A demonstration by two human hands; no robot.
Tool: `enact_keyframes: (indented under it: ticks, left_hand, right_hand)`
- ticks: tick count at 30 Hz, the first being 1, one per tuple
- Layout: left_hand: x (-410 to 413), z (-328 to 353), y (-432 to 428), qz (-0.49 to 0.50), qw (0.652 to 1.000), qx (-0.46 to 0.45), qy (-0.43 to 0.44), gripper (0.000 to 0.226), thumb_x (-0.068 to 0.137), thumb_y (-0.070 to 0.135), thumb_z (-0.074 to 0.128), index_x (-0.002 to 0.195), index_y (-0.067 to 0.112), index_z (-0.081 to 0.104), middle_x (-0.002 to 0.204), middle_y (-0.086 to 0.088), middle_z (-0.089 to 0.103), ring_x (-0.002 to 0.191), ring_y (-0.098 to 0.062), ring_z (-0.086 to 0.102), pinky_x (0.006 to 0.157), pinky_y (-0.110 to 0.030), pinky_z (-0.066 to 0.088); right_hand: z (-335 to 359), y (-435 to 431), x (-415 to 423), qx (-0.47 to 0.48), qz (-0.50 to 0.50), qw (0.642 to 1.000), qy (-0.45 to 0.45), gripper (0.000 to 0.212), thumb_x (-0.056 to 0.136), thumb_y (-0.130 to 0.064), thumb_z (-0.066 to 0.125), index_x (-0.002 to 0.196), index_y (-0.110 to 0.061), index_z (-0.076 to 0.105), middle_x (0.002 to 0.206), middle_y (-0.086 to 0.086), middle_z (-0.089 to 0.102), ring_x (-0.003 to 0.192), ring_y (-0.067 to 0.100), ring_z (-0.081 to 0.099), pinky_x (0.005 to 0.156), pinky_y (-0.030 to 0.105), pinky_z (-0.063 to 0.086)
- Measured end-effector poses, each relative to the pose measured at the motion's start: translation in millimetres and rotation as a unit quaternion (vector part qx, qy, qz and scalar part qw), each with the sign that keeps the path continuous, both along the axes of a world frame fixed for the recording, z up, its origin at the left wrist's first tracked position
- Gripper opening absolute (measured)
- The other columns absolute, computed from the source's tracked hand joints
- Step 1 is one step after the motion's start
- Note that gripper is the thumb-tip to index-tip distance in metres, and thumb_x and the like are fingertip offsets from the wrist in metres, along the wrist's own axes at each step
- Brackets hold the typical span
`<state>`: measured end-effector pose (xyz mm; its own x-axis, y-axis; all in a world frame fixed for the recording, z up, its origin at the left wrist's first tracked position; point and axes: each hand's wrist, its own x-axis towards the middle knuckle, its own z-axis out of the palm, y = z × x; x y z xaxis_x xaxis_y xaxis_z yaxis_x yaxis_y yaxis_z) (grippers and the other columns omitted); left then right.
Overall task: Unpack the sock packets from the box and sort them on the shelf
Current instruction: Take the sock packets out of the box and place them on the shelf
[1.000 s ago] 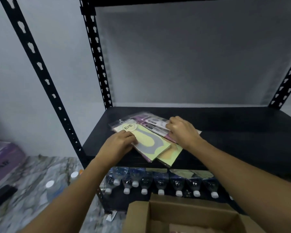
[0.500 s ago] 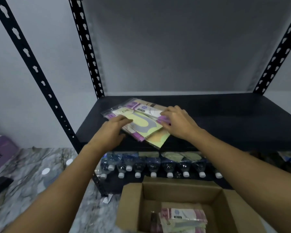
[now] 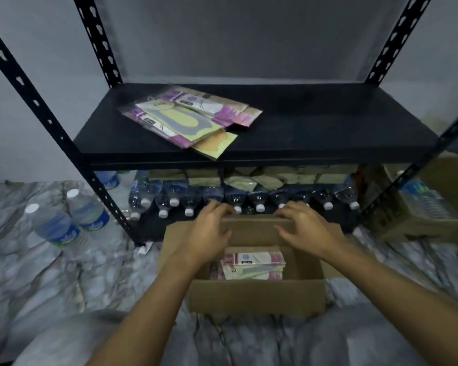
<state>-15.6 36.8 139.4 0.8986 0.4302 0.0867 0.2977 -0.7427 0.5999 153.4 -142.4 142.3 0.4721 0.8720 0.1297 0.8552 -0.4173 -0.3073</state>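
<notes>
Both hands — left hand (image 3: 212, 228), right hand (image 3: 306, 229) — hover spread and empty over the open brown cardboard box (image 3: 257, 297); its flat plastic-wrapped sock packets (image 3: 251, 264) lie stacked at the bottom — probably light, floppy, slick, best pinched by the edges.

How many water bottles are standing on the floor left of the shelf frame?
2. One bottle stands nearer the camera, the other bottle just behind it toward the shelf post. A third lies behind the post, and more may be hidden there.
</notes>
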Motion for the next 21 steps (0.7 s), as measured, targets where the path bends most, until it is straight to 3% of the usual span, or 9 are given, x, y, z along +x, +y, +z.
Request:
enact_keyframes:
  ticks: [4, 7, 10, 15, 21]
  left_hand:
    - [14, -60, -10, -0.022, 0.995, -0.009, 0.095, 0.043, 0.088, 0.019, 0.065, 0.129, 0.015, 0.055, 0.131, -0.002, 0.050, 0.118, -0.022, 0.054, 0.096, -0.037, 0.047]
    - [22, -97, -10, -0.030, 0.988, -0.016, 0.152, 0.039, 0.087, 0.021, 0.065, 0.125, 0.015, 0.058, 0.124, -0.005, 0.053, 0.110, -0.027, 0.058, 0.090, -0.042, 0.051]
    - [29, -131, -9, -0.032, 0.981, -0.027, 0.187, 0.036, 0.085, 0.021, 0.068, 0.120, 0.017, 0.058, 0.120, -0.006, 0.055, 0.104, -0.028, 0.060, 0.086, -0.044, 0.053]
    - [35, -179, -11, -0.024, 0.965, -0.060, 0.253, 0.044, 0.083, 0.017, 0.067, 0.126, 0.015, 0.055, 0.127, -0.011, 0.059, 0.110, -0.034, 0.060, 0.090, -0.045, 0.052]
    - [41, -208, 3, -0.001, 0.963, -0.091, 0.252, 0.045, 0.080, 0.011, 0.066, 0.124, 0.013, 0.057, 0.122, -0.013, 0.063, 0.106, -0.034, 0.062, 0.090, -0.044, 0.052]
  right_hand:
    - [-58, -15, 5, -0.076, -0.012, 0.996, 0.034, 0.034, 0.087, -0.032, 0.064, 0.113, -0.010, 0.065, 0.109, 0.005, 0.063, 0.104, 0.023, 0.057, 0.088, 0.035, 0.048]
    - [-97, -20, 11, -0.128, 0.001, 0.990, 0.064, 0.035, 0.087, -0.030, 0.062, 0.118, -0.013, 0.063, 0.113, 0.005, 0.062, 0.107, 0.024, 0.055, 0.088, 0.036, 0.047]
    - [-130, -16, 17, -0.162, 0.000, 0.983, 0.091, 0.037, 0.086, -0.027, 0.063, 0.120, -0.014, 0.063, 0.118, 0.004, 0.064, 0.108, 0.024, 0.055, 0.088, 0.037, 0.048]
    - [-176, -1, 28, -0.208, 0.015, 0.974, 0.085, 0.041, 0.085, -0.025, 0.065, 0.124, -0.014, 0.060, 0.125, 0.005, 0.061, 0.115, 0.026, 0.053, 0.095, 0.035, 0.044]
    - [-221, 21, 43, -0.284, 0.058, 0.955, 0.057, 0.044, 0.082, -0.027, 0.067, 0.124, -0.019, 0.059, 0.124, 0.004, 0.059, 0.110, 0.027, 0.052, 0.091, 0.040, 0.047]
